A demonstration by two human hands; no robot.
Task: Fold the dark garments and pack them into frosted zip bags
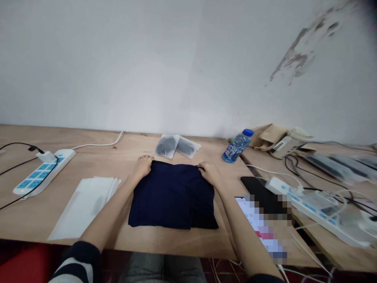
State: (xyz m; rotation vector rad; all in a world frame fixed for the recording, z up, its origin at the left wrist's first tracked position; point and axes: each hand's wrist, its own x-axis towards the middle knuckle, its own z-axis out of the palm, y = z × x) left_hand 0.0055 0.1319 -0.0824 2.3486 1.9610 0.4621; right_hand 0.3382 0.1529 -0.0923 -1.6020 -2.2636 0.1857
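A pair of dark navy shorts (172, 196) lies spread on the wooden table in front of me, waistband at the far side and leg hems toward me. My left hand (144, 164) is closed on the far left corner of the waistband, fingers curled at its edge. At the far right corner, my right hand (207, 171) pinches the fabric between thumb and fingers. Just beyond the waistband lie two frosted plastic packets (166, 146) with dark contents. Left of my left forearm rests a stack of white translucent bags (85, 202).
A white power strip (44, 173) with cables sits at the left, another power strip (312, 208) at the right. Toward the back right stand a blue-capped bottle (237, 146) and a paper coffee cup (290, 143). A phone (250, 214) lies beside my right forearm.
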